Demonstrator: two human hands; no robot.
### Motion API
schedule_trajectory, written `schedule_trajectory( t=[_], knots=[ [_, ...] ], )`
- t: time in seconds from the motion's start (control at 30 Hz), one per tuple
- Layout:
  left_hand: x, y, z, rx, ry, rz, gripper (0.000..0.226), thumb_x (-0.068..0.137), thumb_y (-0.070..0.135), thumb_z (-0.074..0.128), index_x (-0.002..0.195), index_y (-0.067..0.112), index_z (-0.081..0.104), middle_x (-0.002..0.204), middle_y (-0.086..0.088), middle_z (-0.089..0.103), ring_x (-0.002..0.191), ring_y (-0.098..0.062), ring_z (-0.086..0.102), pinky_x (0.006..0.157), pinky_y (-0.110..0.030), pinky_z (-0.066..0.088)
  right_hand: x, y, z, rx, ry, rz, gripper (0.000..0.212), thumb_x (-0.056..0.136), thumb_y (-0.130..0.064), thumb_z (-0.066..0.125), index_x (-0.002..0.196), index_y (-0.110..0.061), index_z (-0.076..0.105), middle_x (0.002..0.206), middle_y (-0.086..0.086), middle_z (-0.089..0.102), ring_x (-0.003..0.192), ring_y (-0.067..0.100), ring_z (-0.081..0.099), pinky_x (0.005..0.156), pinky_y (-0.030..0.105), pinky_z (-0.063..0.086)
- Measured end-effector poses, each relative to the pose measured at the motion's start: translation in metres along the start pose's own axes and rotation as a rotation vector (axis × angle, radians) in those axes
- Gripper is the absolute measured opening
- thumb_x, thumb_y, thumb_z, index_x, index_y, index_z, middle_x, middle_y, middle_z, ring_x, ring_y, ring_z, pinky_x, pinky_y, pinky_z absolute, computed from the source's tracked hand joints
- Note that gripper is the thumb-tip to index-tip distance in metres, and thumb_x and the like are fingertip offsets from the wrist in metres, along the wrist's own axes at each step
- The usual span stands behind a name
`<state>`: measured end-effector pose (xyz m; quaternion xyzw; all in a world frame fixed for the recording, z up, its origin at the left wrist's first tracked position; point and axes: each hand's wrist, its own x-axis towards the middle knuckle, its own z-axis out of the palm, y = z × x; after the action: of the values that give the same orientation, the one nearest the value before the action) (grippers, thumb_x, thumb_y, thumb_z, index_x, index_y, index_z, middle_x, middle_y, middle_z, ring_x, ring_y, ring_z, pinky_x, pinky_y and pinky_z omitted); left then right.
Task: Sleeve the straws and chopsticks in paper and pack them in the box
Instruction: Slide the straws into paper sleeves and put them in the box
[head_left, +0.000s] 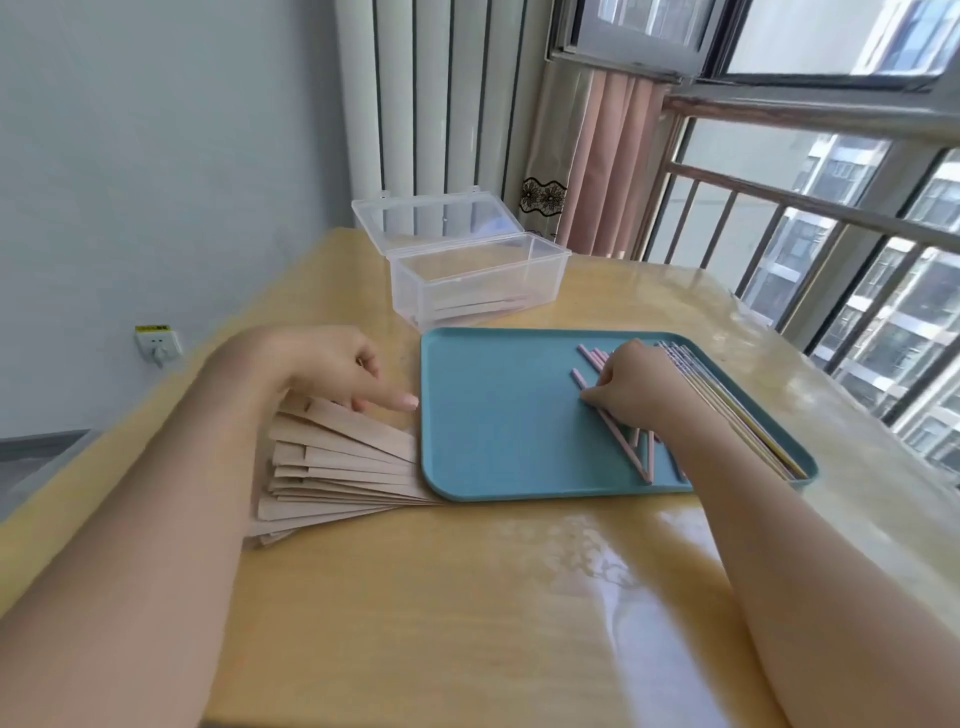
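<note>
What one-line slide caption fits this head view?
Right hand picks a pink straw from the tray; left hand touches paper sleeves.

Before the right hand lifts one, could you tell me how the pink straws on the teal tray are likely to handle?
The pink straws look thin and hollow, so probably very light. Being round on the smooth teal tray, they may roll when nudged, though its raised rim should contain them. The right hand pinches one; a firm squeeze might dent it.

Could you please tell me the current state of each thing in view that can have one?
clear box: lid open, some sleeved items inside.
paper sleeves: fanned on the table.
pink straws: loose on the blue tray.
left hand: touching the sleeves.
right hand: pinching a straw.
</note>
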<state>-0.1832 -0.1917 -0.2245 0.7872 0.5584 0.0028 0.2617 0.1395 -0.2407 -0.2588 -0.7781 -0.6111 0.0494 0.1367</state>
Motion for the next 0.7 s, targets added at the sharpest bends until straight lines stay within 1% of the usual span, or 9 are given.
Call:
schedule_trajectory(
  t=[0.07,0.1,0.2,0.3,0.37,0.43,0.5,0.6,0.7],
  knots=[
    [-0.011,-0.014,-0.011,0.027,-0.119,-0.010,0.081,0.031,0.084,0.079,0.085,0.024,0.072,0.080,0.005,0.069,0.077,-0.016,0.059,0.075,-0.033,0.046,-0.003,-0.004,0.000,-0.015,0.027,-0.007,0.036,0.084,-0.027,0.069,0.060,-0.006,0.052,0.055,0.008,0.047,0.053,0.025,0.047,0.052,0.030,0.036],
    [-0.016,-0.021,-0.013,-0.006,-0.174,0.000,0.079,0.028,0.081,0.083,0.083,0.025,0.074,0.079,0.005,0.068,0.076,-0.014,0.057,0.074,-0.032,0.043,-0.004,-0.007,0.002,-0.009,0.049,-0.015,0.038,0.083,-0.025,0.067,0.056,-0.008,0.047,0.052,0.007,0.044,0.050,0.025,0.044,0.052,0.030,0.034],
    [-0.023,-0.021,-0.011,-0.109,-0.244,0.063,0.058,0.041,0.062,0.092,0.082,0.024,0.076,0.079,0.004,0.072,0.075,-0.011,0.061,0.075,-0.032,0.042,-0.007,-0.015,0.005,0.185,0.147,-0.030,0.039,0.082,-0.020,0.066,0.052,-0.009,0.043,0.051,0.009,0.042,0.049,0.023,0.036,0.052,0.030,0.028],
    [-0.021,-0.023,-0.011,-0.204,-0.162,0.106,0.028,0.065,0.038,0.089,0.082,0.020,0.076,0.078,0.003,0.072,0.077,-0.012,0.062,0.073,-0.028,0.046,-0.009,-0.030,0.008,0.385,0.212,-0.061,0.030,0.085,-0.021,0.066,0.061,-0.004,0.060,0.060,0.014,0.059,0.055,0.022,0.046,0.055,0.030,0.034],
    [-0.018,-0.025,-0.011,-0.256,-0.107,0.110,0.012,0.075,0.028,0.084,0.075,0.021,0.076,0.072,0.008,0.069,0.075,-0.009,0.059,0.072,-0.025,0.048,-0.012,-0.042,0.011,0.480,0.186,-0.085,0.025,0.088,-0.022,0.068,0.070,-0.004,0.069,0.067,0.013,0.067,0.058,0.019,0.050,0.058,0.030,0.038],
    [-0.015,-0.026,-0.011,-0.325,-0.032,0.131,0.011,0.079,0.024,0.082,0.074,0.019,0.074,0.067,0.011,0.068,0.073,-0.006,0.060,0.074,-0.025,0.050,-0.015,-0.047,0.014,0.540,0.131,-0.072,0.025,0.090,-0.023,0.067,0.072,-0.005,0.071,0.061,0.005,0.064,0.053,0.013,0.048,0.052,0.026,0.036],
    [-0.013,-0.025,-0.012,-0.455,0.067,0.192,0.016,0.079,0.023,0.082,0.078,0.010,0.072,0.070,0.010,0.068,0.073,-0.007,0.062,0.079,-0.029,0.054,-0.015,-0.048,0.015,0.662,0.069,-0.030,0.025,0.092,-0.021,0.065,0.077,-0.002,0.071,0.060,-0.001,0.064,0.045,0.008,0.041,0.046,0.022,0.033],
    [-0.014,-0.018,-0.013,-0.730,0.157,0.325,0.022,0.085,0.018,0.076,0.078,0.002,0.063,0.084,-0.008,0.065,0.083,-0.013,0.062,0.078,-0.026,0.056,-0.012,-0.047,0.014,0.986,-0.028,0.060,0.025,0.095,-0.017,0.062,0.089,0.007,0.069,0.073,0.009,0.071,0.046,0.009,0.038,0.043,0.022,0.033],
    [-0.015,-0.003,-0.013,-1.006,0.274,0.400,0.023,0.092,0.011,0.067,0.071,0.009,0.058,0.088,-0.010,0.073,0.083,-0.016,0.069,0.076,-0.029,0.059,-0.015,-0.045,0.015,1.164,-0.082,0.120,0.023,0.097,-0.016,0.061,0.090,0.005,0.068,0.076,0.012,0.071,0.049,0.010,0.039,0.043,0.020,0.033]
  ],
)
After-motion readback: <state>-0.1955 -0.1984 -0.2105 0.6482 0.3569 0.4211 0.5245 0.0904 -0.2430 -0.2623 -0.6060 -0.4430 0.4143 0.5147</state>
